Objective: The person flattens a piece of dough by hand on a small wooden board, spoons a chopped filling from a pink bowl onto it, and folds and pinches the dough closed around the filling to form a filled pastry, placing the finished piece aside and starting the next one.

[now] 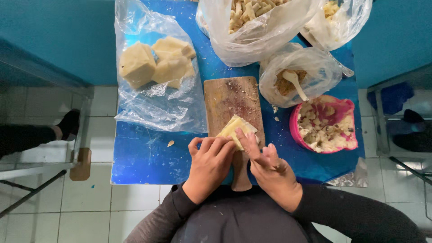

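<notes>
Both hands work a pale yellow flat wedge of dough-like block (235,130) on a brown wooden paddle-shaped cutting board (231,101).

The wedge lies at the board's near end, just ahead of the hands; the left hand (209,164) curls over its near edge, fingers bent, while the right hand (270,168) presses extended fingers on its right side, the two close together but not clasped. This looks like shaping or portioning; the next move calls for a steady grip. Beyond the left hand a clear plastic sheet carrying larger pale blocks (155,65) rests on the blue tabletop (144,157); beyond the right sits a pink bowl of crumbled pieces (326,126).
</notes>
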Action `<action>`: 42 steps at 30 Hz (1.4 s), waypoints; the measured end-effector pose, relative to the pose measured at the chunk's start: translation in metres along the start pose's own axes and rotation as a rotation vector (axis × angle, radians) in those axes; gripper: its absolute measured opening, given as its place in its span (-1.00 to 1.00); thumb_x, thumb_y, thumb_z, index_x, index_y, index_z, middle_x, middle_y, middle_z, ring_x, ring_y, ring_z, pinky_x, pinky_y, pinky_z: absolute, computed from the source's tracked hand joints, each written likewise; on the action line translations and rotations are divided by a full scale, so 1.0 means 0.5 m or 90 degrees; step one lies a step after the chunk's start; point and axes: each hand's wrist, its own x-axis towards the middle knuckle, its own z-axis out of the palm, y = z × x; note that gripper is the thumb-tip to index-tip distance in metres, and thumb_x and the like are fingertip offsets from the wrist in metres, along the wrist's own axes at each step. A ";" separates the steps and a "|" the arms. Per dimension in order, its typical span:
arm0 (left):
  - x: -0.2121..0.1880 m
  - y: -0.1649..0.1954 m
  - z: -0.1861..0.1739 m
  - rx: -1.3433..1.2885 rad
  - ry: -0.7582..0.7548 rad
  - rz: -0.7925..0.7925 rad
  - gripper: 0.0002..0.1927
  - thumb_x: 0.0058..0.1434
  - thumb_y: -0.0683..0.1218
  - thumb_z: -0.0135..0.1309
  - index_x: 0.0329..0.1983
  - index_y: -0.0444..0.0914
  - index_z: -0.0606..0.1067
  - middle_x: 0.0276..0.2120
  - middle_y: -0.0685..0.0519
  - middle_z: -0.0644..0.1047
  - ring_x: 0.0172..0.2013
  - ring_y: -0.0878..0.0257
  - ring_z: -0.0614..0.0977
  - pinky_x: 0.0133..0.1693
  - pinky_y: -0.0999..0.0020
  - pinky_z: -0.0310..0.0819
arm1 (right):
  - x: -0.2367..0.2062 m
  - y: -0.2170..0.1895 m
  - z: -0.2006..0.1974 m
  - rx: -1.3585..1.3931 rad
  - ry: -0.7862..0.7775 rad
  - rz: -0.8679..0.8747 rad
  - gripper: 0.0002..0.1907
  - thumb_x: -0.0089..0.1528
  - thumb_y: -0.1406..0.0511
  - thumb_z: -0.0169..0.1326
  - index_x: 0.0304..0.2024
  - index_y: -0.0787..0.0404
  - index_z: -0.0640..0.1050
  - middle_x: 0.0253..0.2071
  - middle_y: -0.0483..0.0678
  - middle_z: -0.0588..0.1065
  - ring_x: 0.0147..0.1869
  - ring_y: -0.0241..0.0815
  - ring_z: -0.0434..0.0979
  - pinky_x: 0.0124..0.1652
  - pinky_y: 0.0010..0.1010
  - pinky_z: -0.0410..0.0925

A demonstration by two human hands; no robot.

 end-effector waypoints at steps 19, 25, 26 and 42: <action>-0.029 -0.016 0.000 -0.104 -0.053 0.004 -0.67 0.16 -0.09 0.24 0.01 -0.10 0.52 0.06 0.16 0.51 0.08 0.17 0.50 0.10 0.06 0.13 | 0.003 0.251 0.131 0.601 -0.100 0.401 -0.88 0.30 0.19 0.18 -0.17 0.04 0.64 -0.20 -0.21 0.60 -0.07 -0.09 0.48 -0.05 -0.18 0.17; -0.039 -0.019 -0.002 -0.150 -0.059 -0.031 -0.69 0.14 -0.10 0.25 -0.02 -0.09 0.54 0.03 0.17 0.54 0.06 0.18 0.52 0.09 0.08 0.15 | 0.048 0.233 0.176 0.569 -0.211 0.348 -0.74 0.22 0.10 0.21 -0.22 0.11 0.61 -0.43 -0.05 0.56 -0.26 0.00 0.53 -0.19 -0.13 0.19; -0.039 -0.018 -0.004 -0.156 -0.059 -0.039 -0.69 0.14 -0.11 0.25 -0.02 -0.09 0.54 0.03 0.17 0.54 0.07 0.18 0.52 0.10 0.09 0.15 | 0.051 0.234 0.182 0.567 -0.220 0.328 -0.74 0.18 0.12 0.21 -0.20 0.12 0.61 -0.44 -0.05 0.56 -0.27 0.01 0.54 -0.20 -0.12 0.19; -0.013 -0.020 -0.014 -0.076 -0.082 0.004 -0.44 0.16 -0.25 0.05 0.28 -0.17 0.43 -0.08 0.14 0.57 0.07 0.23 0.55 0.11 0.09 0.12 | 0.024 0.262 0.253 0.505 -0.095 0.315 -0.85 0.24 0.29 0.10 -0.22 0.01 0.69 -0.32 -0.08 0.50 -0.09 0.03 0.50 -0.13 -0.07 0.25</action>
